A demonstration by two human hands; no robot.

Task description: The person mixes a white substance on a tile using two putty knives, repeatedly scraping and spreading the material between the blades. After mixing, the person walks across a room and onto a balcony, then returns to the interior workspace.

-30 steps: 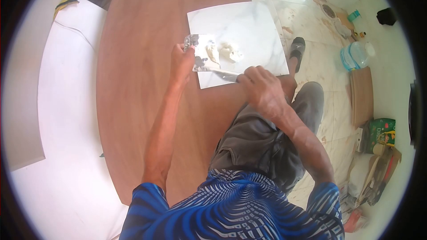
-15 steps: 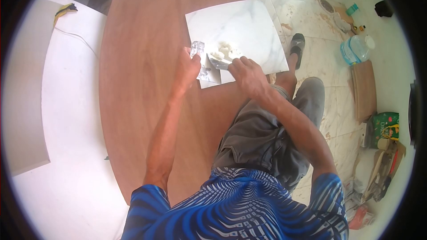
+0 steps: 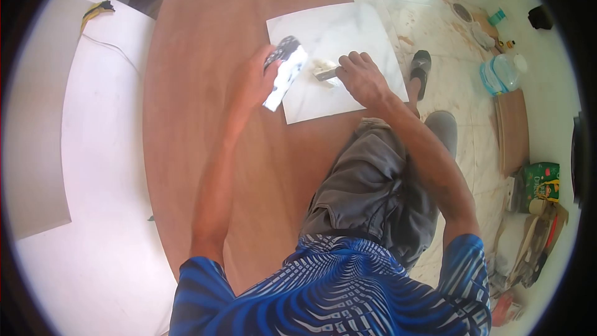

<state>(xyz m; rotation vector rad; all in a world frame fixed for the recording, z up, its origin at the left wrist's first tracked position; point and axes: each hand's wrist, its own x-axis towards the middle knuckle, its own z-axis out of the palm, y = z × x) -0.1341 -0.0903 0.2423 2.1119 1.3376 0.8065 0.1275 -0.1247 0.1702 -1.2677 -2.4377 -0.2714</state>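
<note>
My left hand (image 3: 254, 78) is closed around a shiny flat metal scraper (image 3: 289, 74), tilted above the left edge of a white marbled tile (image 3: 367, 31). Dark smudges and a bright glare show on its face. My right hand (image 3: 362, 79) grips a small putty knife (image 3: 325, 76), whose blade is at a heap of whitish paste (image 3: 319, 63) on the tile. Fingers hide most of the knife's handle. The tile lies on a large brown wooden board (image 3: 205, 87).
White surfaces (image 3: 106, 168) run along the left, with a cable (image 3: 112, 53) on one. To the right, the dusty tiled floor (image 3: 476, 112) holds a clear plastic jug (image 3: 499, 74), wooden pieces (image 3: 512, 127) and a green bag (image 3: 540, 182) by the wall. My legs are beside the board.
The metal scraper in my left hand has lifted and turned, its face now catching glare. My right hand has moved slightly up and right with the putty knife. The paste heap looks smaller.
</note>
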